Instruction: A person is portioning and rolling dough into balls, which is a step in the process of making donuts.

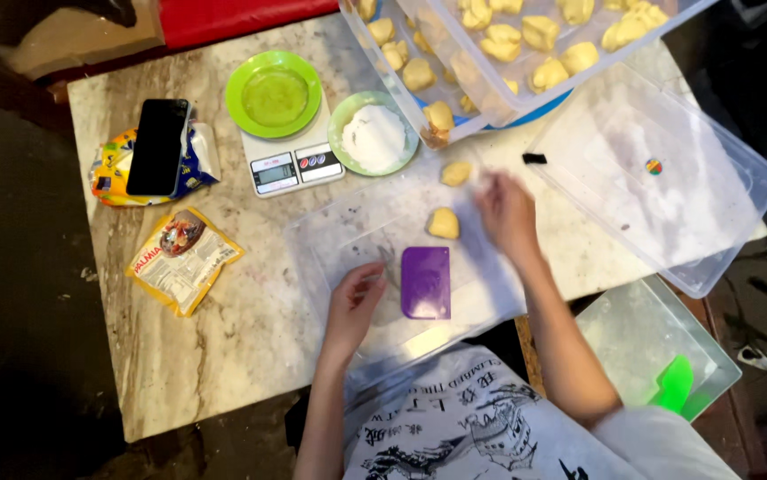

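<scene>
Two bare hands worked over a clear plastic sheet point(357, 240) at the near edge of a veined marble desk point(223, 347). The left hand point(355, 298) lay loose and empty beside one flat purple scraper point(425, 282); the right hand point(508, 213), blurred, left its grip impossible to tell. Two soft yellow dough lumps point(443, 222) sat just beyond, near one digital scale point(294, 167) and one floured green bowl point(373, 133).

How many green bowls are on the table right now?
2. One green bowl sits on the kitchen scale. The other bowl, holding white powder, stands just right of the scale. None seem hidden.
</scene>
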